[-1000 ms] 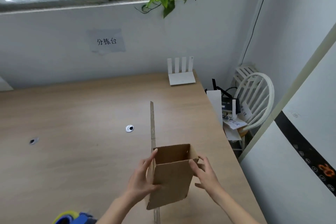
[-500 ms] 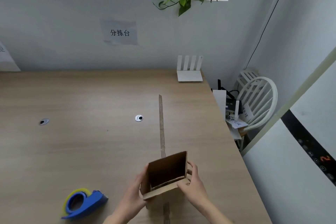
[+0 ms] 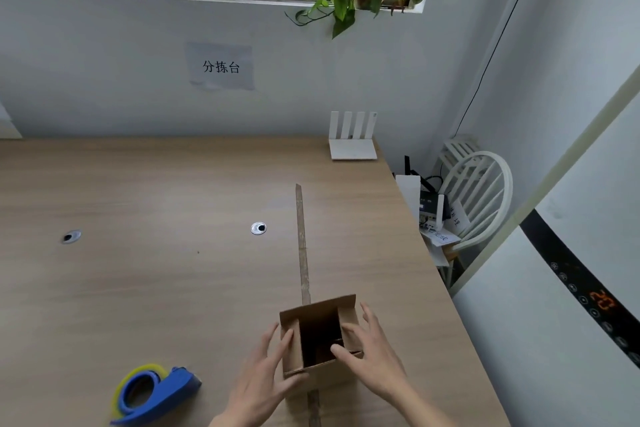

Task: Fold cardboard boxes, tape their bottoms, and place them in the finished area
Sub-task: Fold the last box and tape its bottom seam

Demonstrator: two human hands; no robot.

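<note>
A small brown cardboard box (image 3: pixel 318 369) stands on the wooden table (image 3: pixel 138 288) near its front edge, its open end tilted towards me. Both side flaps are turned inward. My left hand (image 3: pixel 266 374) holds the box's left side, fingers along the left flap and thumb across the front face. My right hand (image 3: pixel 372 354) is at the right side, its thumb pressing on the right flap's edge and its fingers spread and straight beside the box. A blue and yellow tape dispenser (image 3: pixel 152 395) lies on the table to the left of my hands.
A long brown tape strip (image 3: pixel 302 243) runs along the table from behind the box towards the wall. A white router (image 3: pixel 352 139) stands at the back right corner. Two cable holes (image 3: pixel 258 228) mark the tabletop. A white chair (image 3: pixel 474 198) with clutter stands beyond the right edge.
The box came down from mid-air onto the table and turned its open end up towards me. Both hands shifted to its sides with the flaps pushed in. My view dropped, revealing the tape dispenser.
</note>
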